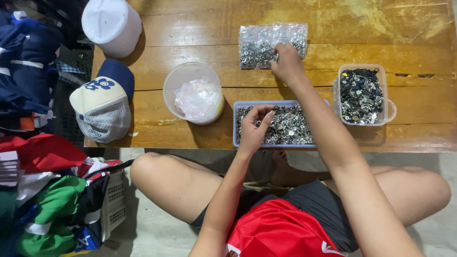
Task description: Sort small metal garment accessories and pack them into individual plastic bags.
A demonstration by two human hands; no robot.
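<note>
- Wooden bench (190,138): worn planks; its near edge runs just below the left hand; bare wood lies beyond the right hand.
- Blue tray (285,126) of small silvery metal rings: under the left hand (254,127), fingers pinched narrow over the rings.
- Small clear bags (259,45) of rings: the right hand (287,64) rests on them, fingers curled; grip unclear.
- Clear tub (362,95): right of both hands.
</note>
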